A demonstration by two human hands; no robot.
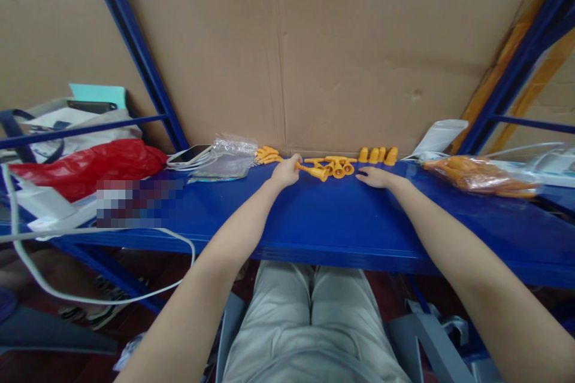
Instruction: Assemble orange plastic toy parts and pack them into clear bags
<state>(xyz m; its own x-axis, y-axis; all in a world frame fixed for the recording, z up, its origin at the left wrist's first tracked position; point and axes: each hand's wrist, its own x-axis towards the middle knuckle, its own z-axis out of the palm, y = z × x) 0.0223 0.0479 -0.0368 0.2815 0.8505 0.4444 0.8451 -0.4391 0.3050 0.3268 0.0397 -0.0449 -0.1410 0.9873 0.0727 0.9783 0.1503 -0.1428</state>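
My left hand [286, 172] is closed around the thin end of an orange horn-shaped plastic piece [318, 174]. The flared end of that piece points right. Just beyond it lie several similar orange pieces with round open ends [338, 169], in a group on the blue shelf top [314, 215]. My right hand [374, 178] rests palm down on the shelf with its fingers stretched out to the left, holding nothing. Behind my right hand, a row of orange thimble-shaped caps [374, 155] stands against the cardboard. Left of my left hand is a small pile of slim orange parts [268, 155].
A cardboard sheet [336, 60] closes off the back. At left are a clear plastic bag [229, 158], a phone with a white cable [192, 155], a red bag [99, 164] and a power strip [67, 209]. A bag of orange parts [480, 175] lies at right.
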